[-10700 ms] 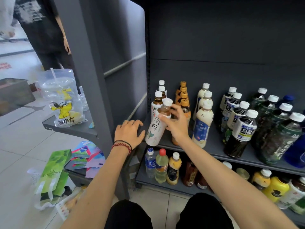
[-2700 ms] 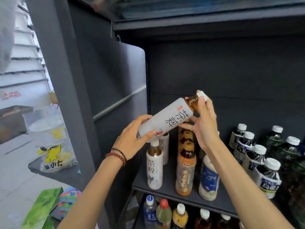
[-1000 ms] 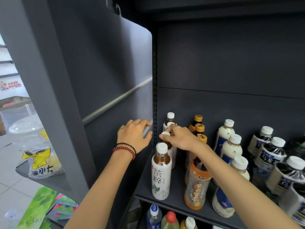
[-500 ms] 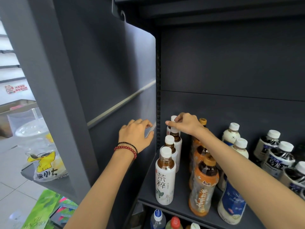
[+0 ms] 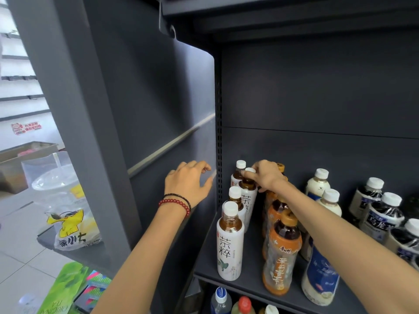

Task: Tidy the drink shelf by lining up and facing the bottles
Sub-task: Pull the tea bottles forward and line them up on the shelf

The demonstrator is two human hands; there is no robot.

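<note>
Head view: a dark grey shelf (image 5: pixel 250 266) carries bottles in rows running front to back. Its left side panel (image 5: pixel 158 98) stands upright beside the first row. Outside the panel, a clear bag (image 5: pixel 65 211) with a lidded cup in it sits on a low ledge. On the shelf, from the right, stand dark bottles (image 5: pixel 383 216), milky bottles (image 5: pixel 322 275) and orange bottles (image 5: pixel 281 254). At the far left, next to the panel, is the tea row (image 5: pixel 230 243) of four white-labelled bottles, the front one's label facing out. The left hand (image 5: pixel 188 182) lies against the panel, fingers loosely spread and holding nothing, with two bracelets (image 5: pixel 176 201) on the wrist. The right hand (image 5: pixel 265 175) reaches over the orange bottles to the third bottle (image 5: pixel 248 196) in the tea row, which stands a little right of the line. Its fingers are curled round that bottle's white cap (image 5: pixel 250 170).
</note>
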